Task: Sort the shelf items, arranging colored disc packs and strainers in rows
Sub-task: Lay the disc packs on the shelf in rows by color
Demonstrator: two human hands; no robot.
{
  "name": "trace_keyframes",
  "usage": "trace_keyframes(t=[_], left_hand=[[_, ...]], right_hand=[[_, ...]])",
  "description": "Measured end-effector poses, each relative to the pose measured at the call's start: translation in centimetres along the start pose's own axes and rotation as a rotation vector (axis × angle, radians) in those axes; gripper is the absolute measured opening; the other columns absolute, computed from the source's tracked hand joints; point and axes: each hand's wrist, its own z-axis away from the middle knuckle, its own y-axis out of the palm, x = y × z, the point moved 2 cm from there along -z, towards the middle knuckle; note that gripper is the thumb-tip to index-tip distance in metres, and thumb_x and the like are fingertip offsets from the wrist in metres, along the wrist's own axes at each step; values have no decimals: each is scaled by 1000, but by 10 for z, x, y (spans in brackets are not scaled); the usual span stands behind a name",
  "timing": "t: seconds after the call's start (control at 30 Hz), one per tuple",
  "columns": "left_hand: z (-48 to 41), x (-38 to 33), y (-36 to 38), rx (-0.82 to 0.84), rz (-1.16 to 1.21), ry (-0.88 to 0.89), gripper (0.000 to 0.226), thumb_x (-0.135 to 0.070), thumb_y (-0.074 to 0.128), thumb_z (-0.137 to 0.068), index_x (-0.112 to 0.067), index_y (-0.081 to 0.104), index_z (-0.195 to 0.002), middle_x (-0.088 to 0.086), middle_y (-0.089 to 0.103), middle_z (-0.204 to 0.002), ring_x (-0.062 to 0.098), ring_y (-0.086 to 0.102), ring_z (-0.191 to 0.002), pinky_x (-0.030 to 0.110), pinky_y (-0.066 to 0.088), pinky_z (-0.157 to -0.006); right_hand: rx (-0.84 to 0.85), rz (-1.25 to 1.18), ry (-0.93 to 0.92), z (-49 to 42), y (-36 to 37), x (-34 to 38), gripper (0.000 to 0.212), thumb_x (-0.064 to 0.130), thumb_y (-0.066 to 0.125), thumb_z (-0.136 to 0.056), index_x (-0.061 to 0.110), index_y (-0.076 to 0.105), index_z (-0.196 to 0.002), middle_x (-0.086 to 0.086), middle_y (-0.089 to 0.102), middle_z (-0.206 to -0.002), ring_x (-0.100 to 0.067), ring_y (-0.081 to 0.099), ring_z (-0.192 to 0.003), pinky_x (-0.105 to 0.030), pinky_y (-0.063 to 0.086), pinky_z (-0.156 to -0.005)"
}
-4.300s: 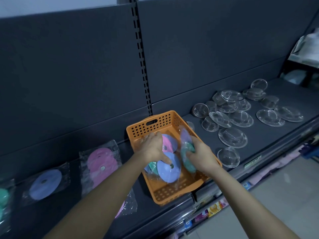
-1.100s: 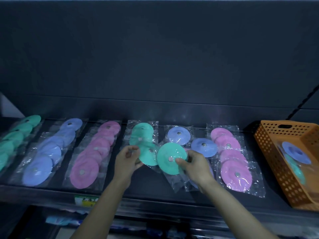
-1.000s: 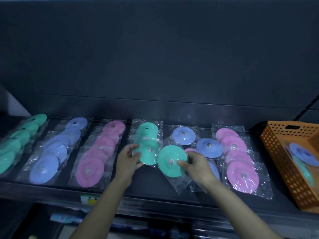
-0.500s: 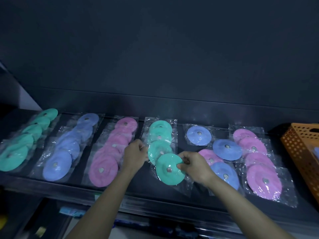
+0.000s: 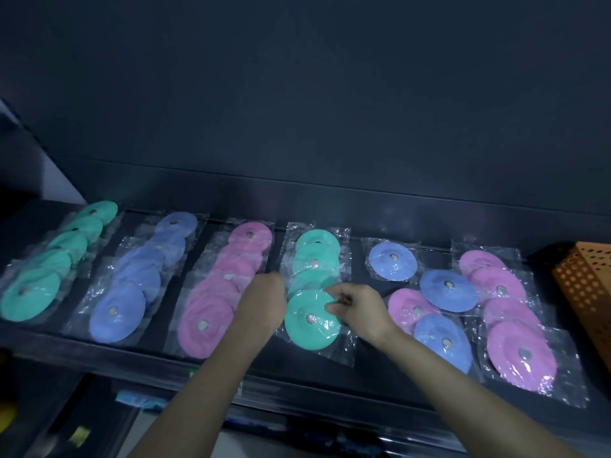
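Teal round disc pack (image 5: 310,320), crinkly clear wrap, right hand (image 5: 360,307) pinching rim

Bagged green disc pack (image 5: 310,320) flat at front of middle green row (image 5: 315,259)

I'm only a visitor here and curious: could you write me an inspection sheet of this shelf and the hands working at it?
Surface: dark shelf, dimly lit.
Job's things: bagged discs in overlapping rows, left to right: far-left green row, blue row, pink row, second green row; then mixed blue and pink packs, not lined up; then right pink row. The front green disc pack lies at the second green row's near end. No strainers in view.
Clutter: orange basket at right edge, contents unseen.
Hands: right hand pinches the front green disc pack's far edge; left hand beside that row, fingers hidden.
Cables: nothing seen.
Surroundings: dark back panel; blurred goods below.
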Motion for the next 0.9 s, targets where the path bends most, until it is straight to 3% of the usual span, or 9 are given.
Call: trace_keyframes(t=[0.07, 0.13, 0.27, 0.33, 0.43, 0.53, 0.6, 0.73, 0.9], left_hand=[[0, 2, -3, 7, 18, 43, 12, 0, 47, -92, 2, 58, -97, 14, 63, -88, 24, 62, -71, 31, 50, -63], [1, 4, -4, -7, 34, 106, 12, 0, 47, -93, 1, 58, -97, 16, 64, -94, 25, 64, -76, 34, 53, -69], [3, 4, 2, -10, 74, 270, 22, 4, 45, -91, 0, 59, -108, 13, 62, -106, 24, 62, -91, 36, 51, -81], [3, 5, 6, -1, 75, 333, 41, 5, 43, -89, -4, 53, -128, 11, 55, -131, 24, 56, -114, 35, 46, -98], [-1, 6, 11, 38, 38, 341, 53, -1, 39, -95, -9, 30, -146, 8, 25, -156, 19, 26, -142, 34, 24, -117], [-7, 4, 21, 167, 12, 326, 54, -12, 31, -100, -11, 12, -151, 5, 4, -160, 16, 2, -147, 32, 7, -120], [-8, 3, 30, 270, -48, 302, 56, -13, 29, -101, -11, 4, -151, 6, -6, -160, 16, -8, -146, 35, 4, -120], [-9, 3, 39, 324, -144, 276, 59, -9, 30, -100, -8, -1, -150, 12, -10, -158, 22, -10, -146, 40, 8, -120], [-10, -2, 33, 282, -132, 249, 57, -9, 30, -99, -6, 4, -150, 14, -5, -159, 23, -6, -147, 38, 8, -120]], right_hand=[[-17, 19, -37, -1, 2, 0, 29, 6, 72, -82, 9, 69, -110, 12, 58, -70, 8, 50, -56, -4, 42, -62], [-18, 58, -78, -1, 3, -1, 32, 7, 71, -83, 11, 68, -114, 2, 65, -76, 7, 53, -56, -4, 42, -62], [-39, 144, -155, 0, 10, 5, 36, 9, 70, -84, 11, 65, -119, -7, 66, -109, -14, 61, -92, -17, 46, -90], [-83, 254, -221, 3, 13, 9, 41, 16, 69, -85, 12, 61, -125, -9, 56, -127, -20, 50, -117, -19, 32, -106], [-74, 469, -334, 12, 14, 6, 60, 37, 63, -87, 14, 45, -140, -15, 32, -149, -28, 23, -141, -25, 14, -114], [67, 664, -290, 18, 18, -11, 83, 59, 49, -87, 18, 15, -151, -14, -1, -159, -26, -7, -147, -32, 0, -118], [118, 715, -194, 18, 20, -22, 90, 66, 42, -87, 18, 1, -152, -14, -12, -158, -25, -15, -145, -32, -5, -117], [147, 801, -145, 13, 27, -28, 91, 68, 32, -88, 15, -6, -151, -19, -9, -158, -29, -9, -146, -35, -6, -117], [160, 760, -144, 10, 25, -23, 90, 66, 36, -88, 14, -5, -151, -18, -6, -158, -27, -8, -146, -34, -5, -117]])
